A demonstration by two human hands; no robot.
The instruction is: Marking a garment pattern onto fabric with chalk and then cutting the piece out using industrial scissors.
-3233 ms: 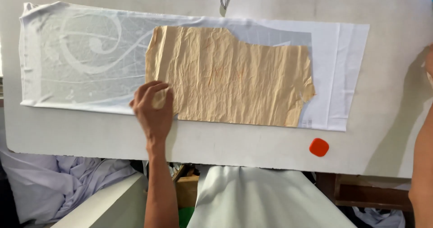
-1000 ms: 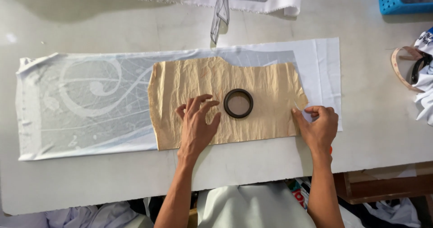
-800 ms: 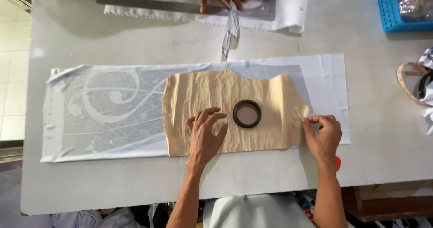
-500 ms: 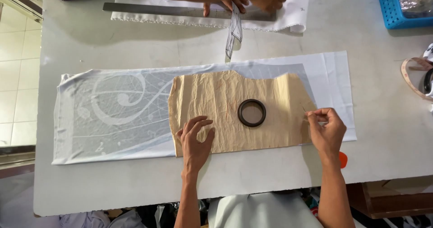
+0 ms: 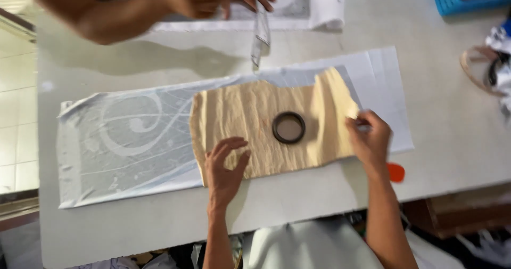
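On one tan paper pattern [image 5: 250, 125], two hands [image 5: 224, 168] [image 5: 369, 137], one ring [image 5: 289, 127].

1. My left hand [image 5: 223, 168] and right hand [image 5: 370, 137] are bare, without gloves or rings.
2. Both forearms are uncovered; no sleeves reach them.
3. I wear a pale grey garment across my lap.

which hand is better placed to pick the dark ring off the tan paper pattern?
Left hand, probably: open and free beside the ring. Right hand is pinching the paper pattern's right edge.
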